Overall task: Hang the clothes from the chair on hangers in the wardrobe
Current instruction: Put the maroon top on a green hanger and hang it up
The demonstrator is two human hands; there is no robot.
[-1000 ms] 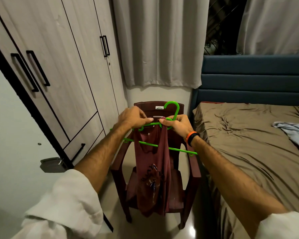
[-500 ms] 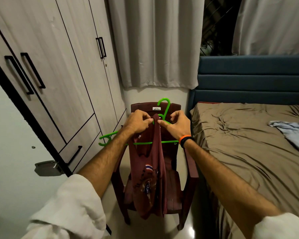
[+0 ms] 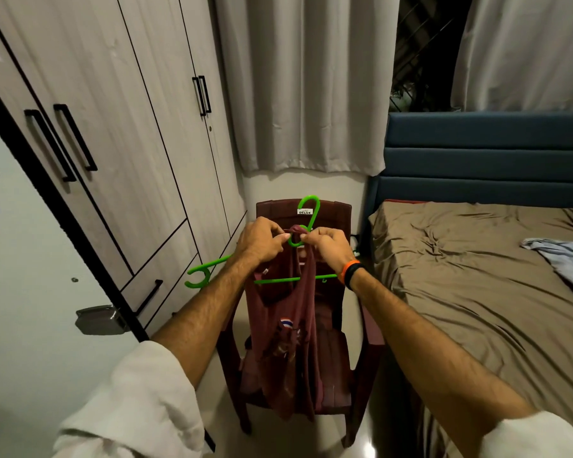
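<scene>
- Hands work together: left hand (image 3: 262, 241) and right hand (image 3: 328, 247) pinch the maroon top (image 3: 288, 325) at the neck of the green hanger (image 3: 308, 209).
- Step, as I judge it: fitting the garment; next, carry it to the wardrobe (image 3: 119, 127), left.
- Chair (image 3: 361, 375) stands behind; bed (image 3: 477, 276) right.

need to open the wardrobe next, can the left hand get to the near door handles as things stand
Probably not yet. The left hand pinches the maroon top at the green hanger, as does the right hand. The handles themselves are unblocked, so it must let go first.
</scene>
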